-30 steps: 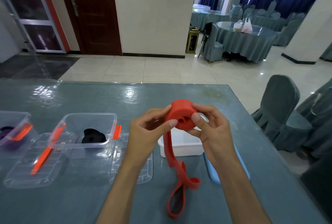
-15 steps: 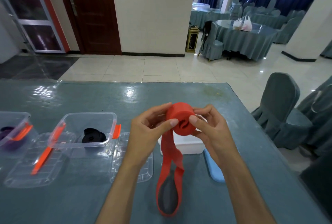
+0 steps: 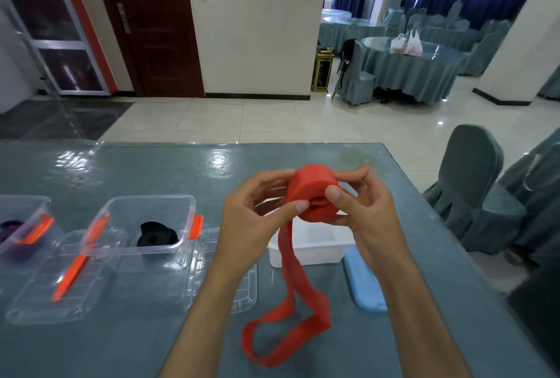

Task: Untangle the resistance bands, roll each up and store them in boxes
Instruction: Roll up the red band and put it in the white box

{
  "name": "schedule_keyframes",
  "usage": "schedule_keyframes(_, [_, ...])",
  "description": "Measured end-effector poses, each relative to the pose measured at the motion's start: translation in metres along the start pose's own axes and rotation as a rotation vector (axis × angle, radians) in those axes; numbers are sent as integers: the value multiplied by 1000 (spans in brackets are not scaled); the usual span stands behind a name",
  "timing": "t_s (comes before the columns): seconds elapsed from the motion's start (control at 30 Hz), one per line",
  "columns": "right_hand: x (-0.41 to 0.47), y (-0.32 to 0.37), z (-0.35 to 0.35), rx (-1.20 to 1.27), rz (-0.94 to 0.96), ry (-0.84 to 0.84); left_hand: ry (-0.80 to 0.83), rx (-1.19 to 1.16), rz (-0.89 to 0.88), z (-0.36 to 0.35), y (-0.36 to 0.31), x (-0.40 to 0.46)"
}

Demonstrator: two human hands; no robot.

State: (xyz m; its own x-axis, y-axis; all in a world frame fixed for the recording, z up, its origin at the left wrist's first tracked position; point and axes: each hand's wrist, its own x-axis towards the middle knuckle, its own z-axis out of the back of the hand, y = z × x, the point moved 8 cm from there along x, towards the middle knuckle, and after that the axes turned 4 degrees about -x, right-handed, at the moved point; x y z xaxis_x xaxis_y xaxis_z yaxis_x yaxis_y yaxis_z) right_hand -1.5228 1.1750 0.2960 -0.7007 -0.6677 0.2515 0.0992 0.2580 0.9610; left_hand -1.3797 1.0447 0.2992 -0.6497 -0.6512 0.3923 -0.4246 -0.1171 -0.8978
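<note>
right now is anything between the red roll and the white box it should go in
Nothing visible does. The red band is held by both hands above the open white box; only its own unrolled tail hangs over the box's front.

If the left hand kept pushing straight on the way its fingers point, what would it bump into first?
The left hand points rightward, so it would press straight into the red band roll that its fingers already pinch. Just beyond the roll is the right hand, holding the other side. Depth is hard to judge from one view.
</note>
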Motion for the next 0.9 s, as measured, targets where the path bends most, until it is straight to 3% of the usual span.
schedule_keyframes(0.2, [4, 31, 2, 3, 79, -25, -62, -139, 34, -11, -11, 7])
schedule_keyframes(0.4, [-1, 30, -4, 188, -5, -7, -17, -58, 28, -18, -37, 19])
schedule_keyframes(0.57, [-7, 53, 9, 135, 116, -136, 15, -111, 8, -36, -42, 15])
schedule_keyframes(0.73, [-10, 53, 10, 198, 133, -119, 84, -154, 66, -40, -38, 12])
schedule_keyframes(0.9, [-14, 33, 11, -46, 127, -94, -101, -178, 119, -17, -18, 5])
